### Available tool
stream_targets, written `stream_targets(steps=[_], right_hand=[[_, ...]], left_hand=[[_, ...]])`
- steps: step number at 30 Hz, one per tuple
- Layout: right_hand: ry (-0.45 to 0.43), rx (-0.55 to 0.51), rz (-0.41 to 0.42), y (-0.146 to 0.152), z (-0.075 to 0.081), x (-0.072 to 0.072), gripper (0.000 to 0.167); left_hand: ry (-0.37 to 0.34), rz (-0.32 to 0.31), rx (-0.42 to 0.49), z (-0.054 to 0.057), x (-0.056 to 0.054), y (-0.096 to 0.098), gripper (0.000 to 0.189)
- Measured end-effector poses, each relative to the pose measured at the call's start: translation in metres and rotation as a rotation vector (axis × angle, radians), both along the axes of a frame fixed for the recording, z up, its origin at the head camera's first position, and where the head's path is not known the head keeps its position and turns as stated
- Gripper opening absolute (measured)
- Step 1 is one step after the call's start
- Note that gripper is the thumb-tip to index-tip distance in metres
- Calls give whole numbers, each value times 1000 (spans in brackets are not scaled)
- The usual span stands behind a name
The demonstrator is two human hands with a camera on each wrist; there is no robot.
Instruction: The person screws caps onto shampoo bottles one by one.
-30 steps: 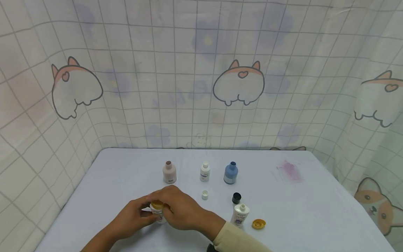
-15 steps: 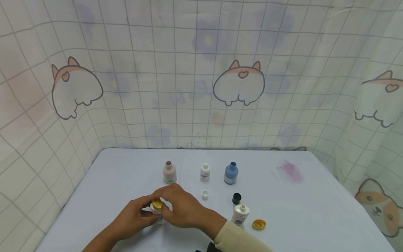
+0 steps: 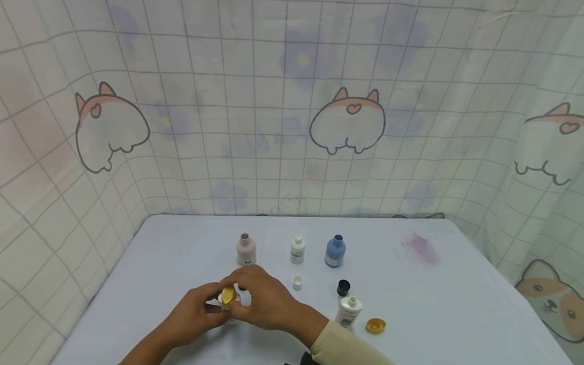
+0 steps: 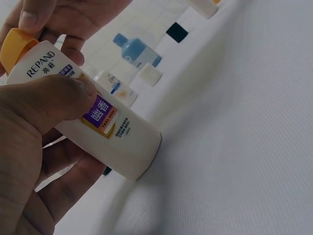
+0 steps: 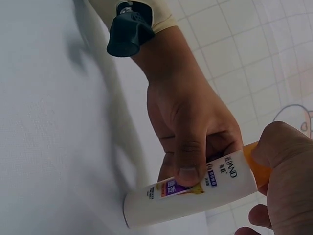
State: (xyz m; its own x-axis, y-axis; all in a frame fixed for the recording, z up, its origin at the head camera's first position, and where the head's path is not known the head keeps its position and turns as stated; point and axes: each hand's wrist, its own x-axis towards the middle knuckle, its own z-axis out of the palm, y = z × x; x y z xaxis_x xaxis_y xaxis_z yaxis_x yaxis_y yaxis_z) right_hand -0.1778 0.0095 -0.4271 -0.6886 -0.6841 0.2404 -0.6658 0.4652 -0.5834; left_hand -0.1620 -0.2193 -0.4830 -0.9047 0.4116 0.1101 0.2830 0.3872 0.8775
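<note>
My left hand (image 3: 193, 314) grips a white bottle (image 4: 132, 147) with a purple and gold label around its body, thumb across the front. The bottle's base is close over the white table in the left wrist view. On its top sits a yellow cap (image 3: 228, 295), tilted relative to the bottle in the left wrist view. My right hand (image 3: 266, 301) pinches that cap between thumb and fingers. A dark round piece (image 3: 242, 287) shows just behind the right hand's fingers, mostly hidden.
Behind stand three open bottles: pinkish (image 3: 246, 251), white (image 3: 297, 251) and blue (image 3: 335, 252). A white cap (image 3: 297, 283) and a black cap (image 3: 343, 287) lie before them. To the right are another open white bottle (image 3: 348, 312) and a second yellow cap (image 3: 375, 325).
The yellow cap has tipped, so its top now faces the head camera more. The right hand has risen slightly with it; the left hand stays put around the bottle.
</note>
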Motion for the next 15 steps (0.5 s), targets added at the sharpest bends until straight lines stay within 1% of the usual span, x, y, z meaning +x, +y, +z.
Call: stream_targets(steps=[7,11,15], right_hand=[[1,-4,-35,0,-2,1,32],[-7,-11,-60,-2,-4,1,31],[-34,-21,-90,-3,-5,2,31]], left_hand=[[-5,11,3,0,0,1,37],[-1,13,1,0,0,1,33],[9,17,-1,1,0,2,32]])
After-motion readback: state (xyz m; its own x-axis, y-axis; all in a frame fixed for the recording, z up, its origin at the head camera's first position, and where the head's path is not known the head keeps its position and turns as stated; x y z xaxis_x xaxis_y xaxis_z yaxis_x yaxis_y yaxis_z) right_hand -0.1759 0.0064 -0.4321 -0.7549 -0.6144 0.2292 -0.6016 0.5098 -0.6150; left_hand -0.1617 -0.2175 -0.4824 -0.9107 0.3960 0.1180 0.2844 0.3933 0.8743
